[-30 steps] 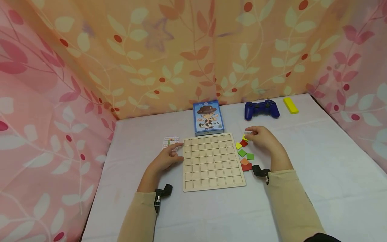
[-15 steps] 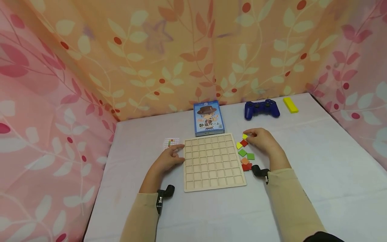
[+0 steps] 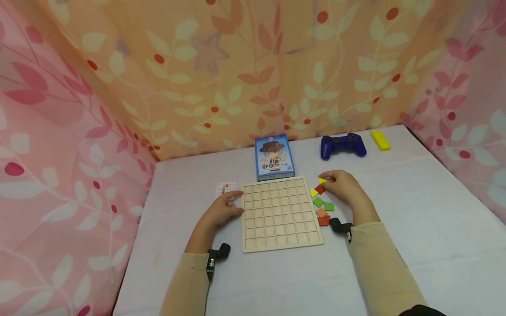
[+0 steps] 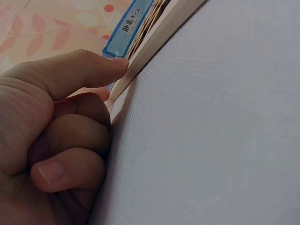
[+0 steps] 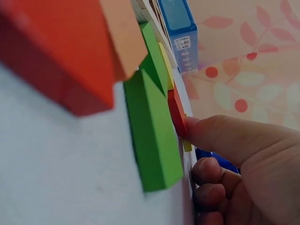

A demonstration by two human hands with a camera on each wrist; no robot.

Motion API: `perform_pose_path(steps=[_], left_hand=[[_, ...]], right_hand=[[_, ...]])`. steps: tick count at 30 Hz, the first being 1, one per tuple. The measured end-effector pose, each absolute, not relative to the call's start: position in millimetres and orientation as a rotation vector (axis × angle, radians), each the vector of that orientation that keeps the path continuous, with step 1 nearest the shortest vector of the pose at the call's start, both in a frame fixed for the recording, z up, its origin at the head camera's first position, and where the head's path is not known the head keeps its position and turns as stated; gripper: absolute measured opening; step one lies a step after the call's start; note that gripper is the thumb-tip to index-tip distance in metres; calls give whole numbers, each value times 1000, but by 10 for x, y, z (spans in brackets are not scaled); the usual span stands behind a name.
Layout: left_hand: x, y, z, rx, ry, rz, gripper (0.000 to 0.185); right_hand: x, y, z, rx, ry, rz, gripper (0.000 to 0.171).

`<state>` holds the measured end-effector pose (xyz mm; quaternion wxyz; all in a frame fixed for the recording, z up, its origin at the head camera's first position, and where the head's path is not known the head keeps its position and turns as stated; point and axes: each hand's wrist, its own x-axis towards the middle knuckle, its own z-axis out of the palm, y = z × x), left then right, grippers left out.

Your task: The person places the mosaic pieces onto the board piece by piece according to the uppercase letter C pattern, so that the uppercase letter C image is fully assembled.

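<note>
A pale wooden grid board (image 3: 282, 215) lies flat on the table. My left hand (image 3: 221, 210) touches its left edge with thumb and index fingertips; the left wrist view shows the thumb (image 4: 89, 70) against the board's side and the other fingers curled under. To the right of the board, my right hand (image 3: 344, 186) has thumb and index finger around a yellow tile (image 3: 322, 180). That tile sits beside a red tile (image 3: 319, 189), and in the right wrist view the thumb (image 5: 211, 131) tip is right at them. The index finger is hidden there.
Another yellow tile (image 3: 314, 192), two green tiles (image 3: 329, 206), an orange tile (image 3: 322, 212) and red tiles (image 3: 323, 220) lie along the board's right side. A pattern card (image 3: 226, 188), a blue game box (image 3: 274, 157), a blue game controller (image 3: 343, 145) and a yellow block (image 3: 381, 140) surround it.
My right hand has come down a little, its thumb and index finger closing around the yellow tile. The left hand stays at the board's edge; the whole view shifts slightly.
</note>
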<state>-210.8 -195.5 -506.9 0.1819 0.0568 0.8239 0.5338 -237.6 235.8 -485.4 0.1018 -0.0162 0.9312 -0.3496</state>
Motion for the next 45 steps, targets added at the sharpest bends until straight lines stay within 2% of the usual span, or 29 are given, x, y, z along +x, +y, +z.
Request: perform_pose_path(steps=[10,20,32,45], left_hand=[[-2096,-1960,-5096,127,2298,1551,70],[-2126,-1966,-5033,159,2288,1514,72],[-2121,-1974,-5062,118,2261,1513,73],[-2127,-1966,-5067,118,2244,1532,73]], right_hand=[[-2396,2382,-4787,-126,2705,-1062,36],[-2304,2365,-4412,-163,2735,-1078,38],[-2172,2019,-4112,-431,2856,-1235,32],[-2098,1709,-3994,-547,2918,-1315,30]])
